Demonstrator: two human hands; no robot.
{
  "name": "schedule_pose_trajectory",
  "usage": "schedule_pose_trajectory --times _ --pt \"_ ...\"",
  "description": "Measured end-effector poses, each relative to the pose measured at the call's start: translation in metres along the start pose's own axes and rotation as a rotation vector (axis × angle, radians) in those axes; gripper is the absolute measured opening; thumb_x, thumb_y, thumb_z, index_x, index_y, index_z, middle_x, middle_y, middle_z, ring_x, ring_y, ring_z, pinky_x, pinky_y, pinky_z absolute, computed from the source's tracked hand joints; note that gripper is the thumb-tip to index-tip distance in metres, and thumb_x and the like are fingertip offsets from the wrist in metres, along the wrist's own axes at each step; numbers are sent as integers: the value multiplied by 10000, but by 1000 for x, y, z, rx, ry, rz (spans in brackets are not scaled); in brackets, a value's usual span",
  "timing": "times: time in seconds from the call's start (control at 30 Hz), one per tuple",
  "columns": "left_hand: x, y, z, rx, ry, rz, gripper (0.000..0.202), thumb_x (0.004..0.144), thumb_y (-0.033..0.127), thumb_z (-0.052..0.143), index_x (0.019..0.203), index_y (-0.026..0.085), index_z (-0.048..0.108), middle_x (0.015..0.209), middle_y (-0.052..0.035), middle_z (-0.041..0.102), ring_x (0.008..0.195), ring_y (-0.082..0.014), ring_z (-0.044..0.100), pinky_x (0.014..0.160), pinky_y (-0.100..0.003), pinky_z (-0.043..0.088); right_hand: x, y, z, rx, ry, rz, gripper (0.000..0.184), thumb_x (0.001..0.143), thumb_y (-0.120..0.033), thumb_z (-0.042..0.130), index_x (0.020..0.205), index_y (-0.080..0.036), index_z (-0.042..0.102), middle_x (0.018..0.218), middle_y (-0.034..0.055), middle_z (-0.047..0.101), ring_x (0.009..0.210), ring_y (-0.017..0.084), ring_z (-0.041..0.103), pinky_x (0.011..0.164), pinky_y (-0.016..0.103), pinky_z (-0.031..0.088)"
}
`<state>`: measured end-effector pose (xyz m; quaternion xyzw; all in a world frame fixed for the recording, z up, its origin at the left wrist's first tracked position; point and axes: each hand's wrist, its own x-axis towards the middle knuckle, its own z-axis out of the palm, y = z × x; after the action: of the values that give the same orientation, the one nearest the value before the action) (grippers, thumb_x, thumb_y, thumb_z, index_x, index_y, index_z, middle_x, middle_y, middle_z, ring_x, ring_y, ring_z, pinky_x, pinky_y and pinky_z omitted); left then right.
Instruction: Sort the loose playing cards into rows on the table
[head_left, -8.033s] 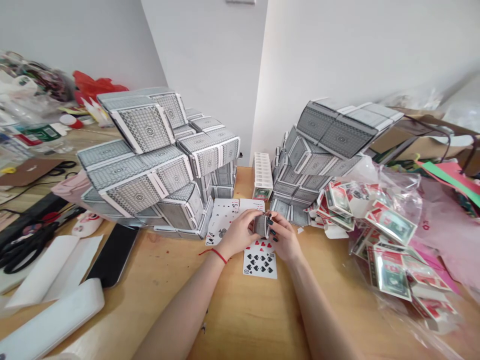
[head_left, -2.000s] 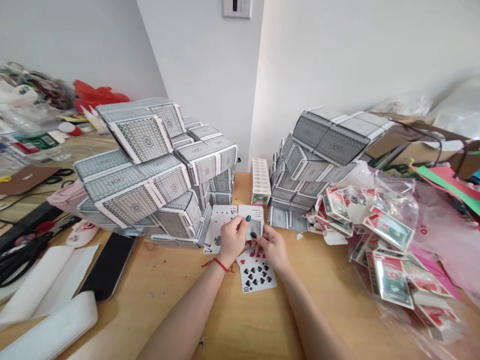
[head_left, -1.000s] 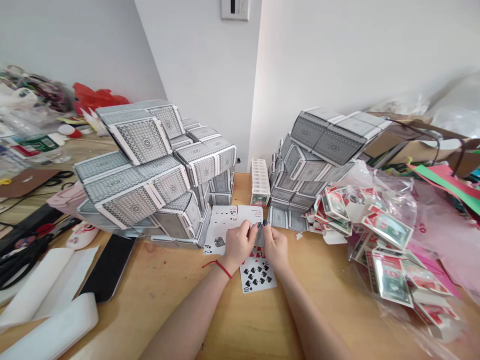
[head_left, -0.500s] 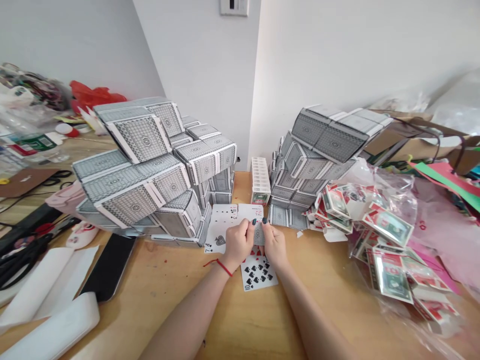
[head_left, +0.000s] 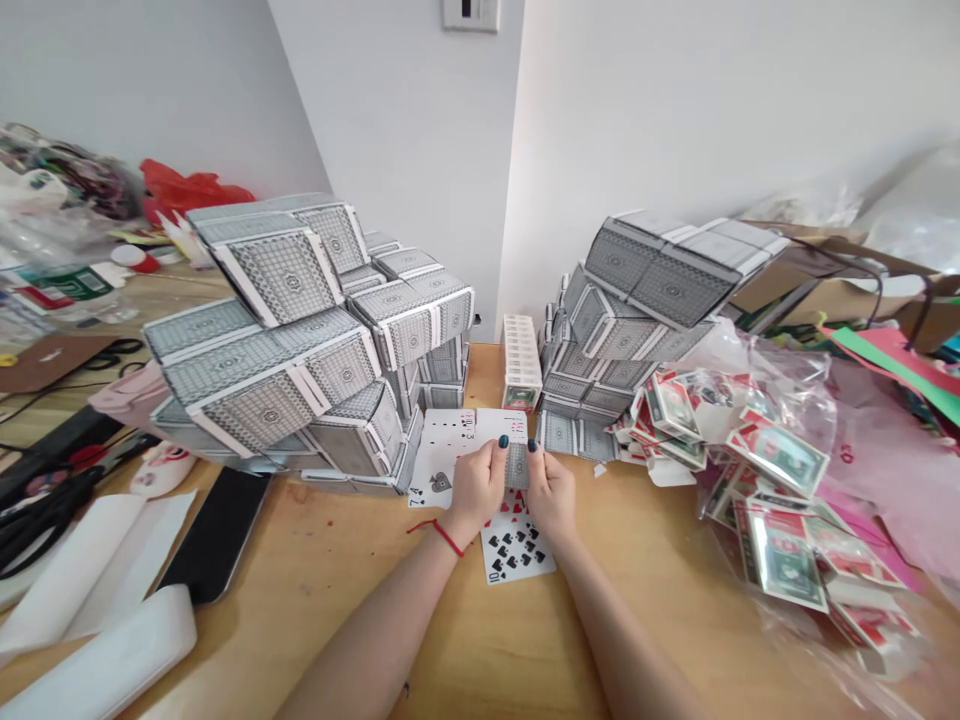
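Currently, through the head view, I am watching both bare hands working close together over a pale brown wooden worktop (head_left: 360,610). The left hand (head_left: 480,490), with a thin red string bracelet (head_left: 448,537) circling its wrist, is closing its grip on one side of a small grey-and-white patterned playing card (head_left: 516,466), the dark-nailed thumb pressing along the edge. The right hand (head_left: 552,492) is mirroring it, its grip pinched shut on the opposite side, thumb up. So the card is sitting between the two hands, back side showing, raised a little towards me; I am not managing to tell whether it is one layer or several. Just below the hands, a white ten of spades card (head_left: 518,550) is lying face up between the wrists, overlapping with red heart cards that the hands are partly hiding. Beside the left hand, a white ace of spades card (head_left: 440,482) is lying face up. Farther out, tall grey stacks of card-covered blocks (head_left: 281,385) are leaning on the left, and a similar grey block tower (head_left: 637,300) is rising on the right. Between them a neat row of white card boxes (head_left: 521,355) is standing. Red-and-green card boxes (head_left: 780,455) are spilling across clear plastic on the right, while a flat black phone (head_left: 216,535) is resting on the left.
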<state>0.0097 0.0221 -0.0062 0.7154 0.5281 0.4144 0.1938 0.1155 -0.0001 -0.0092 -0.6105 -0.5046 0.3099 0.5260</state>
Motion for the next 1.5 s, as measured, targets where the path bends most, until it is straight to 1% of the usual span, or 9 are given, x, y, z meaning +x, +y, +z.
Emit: schedule_pose_trajectory --times 0.27,0.47,0.77,0.9,1.0,1.07,1.3,1.4,1.5 --pt "0 1 2 83 4 55 341 859 282 320 541 177 387 435 22 431 393 -78 375 442 -208 252 3 -2 -3 42 -31 71 453 795 -517 396 489 -193 317 403 -47 332 398 79 309 390 206 231" --pt "2 0 2 163 -3 68 385 846 291 341 487 169 404 404 6 446 374 -77 375 432 -215 228 4 0 -4 -23 -34 76 477 789 -532 381 461 -193 306 413 -44 301 410 81 282 398 215 206" --pt "1 3 3 43 60 57 431 845 289 345 433 163 328 361 23 365 351 -57 306 419 -214 213 4 0 -3 101 -35 114 466 762 -528 440 468 -200 286 421 -54 277 405 72 250 385 219 186" --pt "0 2 3 -13 58 35 407 854 298 340 469 165 348 388 31 370 372 -60 318 425 -210 226 4 -5 -6 243 -112 169 465 765 -543 436 468 -197 346 351 -62 317 331 72 282 339 217 198" --pt "0 0 0 -30 96 -26 406 864 320 321 487 171 353 405 30 380 389 -69 333 429 -213 237 4 -8 -9 299 -213 148 401 724 -508 529 514 -186 416 348 -69 368 313 67 308 326 205 232" --pt "1 -1 -3 -39 111 -64 418 873 335 295 491 176 357 413 25 399 403 -78 361 435 -214 253 4 -9 -10 337 -230 130 352 698 -462 583 538 -177 452 372 -63 413 322 62 329 332 199 256" --pt "2 2 -7 -89 56 -127 450 885 356 264 505 184 433 429 11 502 425 -95 481 489 -212 339 16 1 -15 694 46 215 232 640 -358 655 652 -175 513 517 -47 497 423 75 447 406 198 359" --pt "2 3 -7 -84 49 -131 450 883 362 275 498 185 429 423 11 505 414 -96 481 487 -214 343 21 6 -19 746 131 263 269 604 -372 684 663 -166 520 543 -45 506 415 72 461 395 201 367" --pt "3 3 -7 -83 46 -127 441 881 352 287 498 185 429 415 16 498 401 -93 467 483 -212 341 23 9 -22 726 188 324 301 625 -421 658 682 -152 535 503 -50 500 354 62 431 340 196 326"
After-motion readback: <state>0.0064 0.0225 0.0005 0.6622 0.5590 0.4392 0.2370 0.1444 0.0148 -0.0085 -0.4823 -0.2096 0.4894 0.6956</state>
